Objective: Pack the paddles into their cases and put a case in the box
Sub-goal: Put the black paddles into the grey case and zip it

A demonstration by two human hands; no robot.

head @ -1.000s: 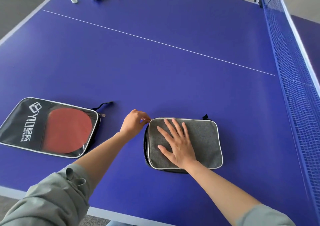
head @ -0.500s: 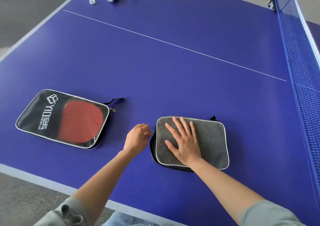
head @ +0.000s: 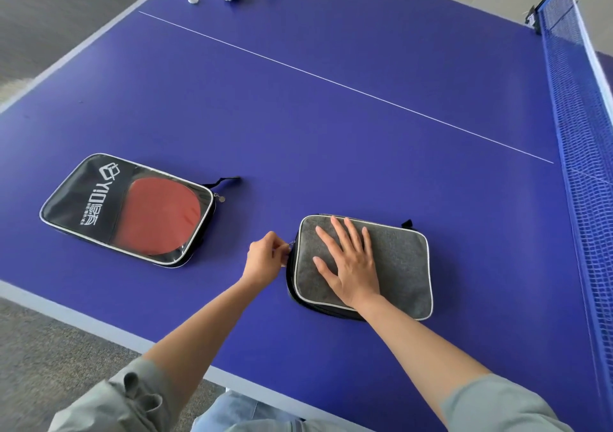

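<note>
Paddle cases lie on a blue desk (head: 331, 126): a black case (head: 93, 206) with a red paddle (head: 162, 216) showing through its clear window, well left of the hands, and a grey case (head: 398, 259) under the flat, spread right hand (head: 351, 265). Left hand (head: 265, 259) pinches the zipper pull (head: 292, 244) at the grey case's left edge.

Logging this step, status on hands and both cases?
Left hand pinching zipper pull at grey case left edge. Right hand flat on it, pinning it down. Black case holds red paddle. No box in view.
</note>
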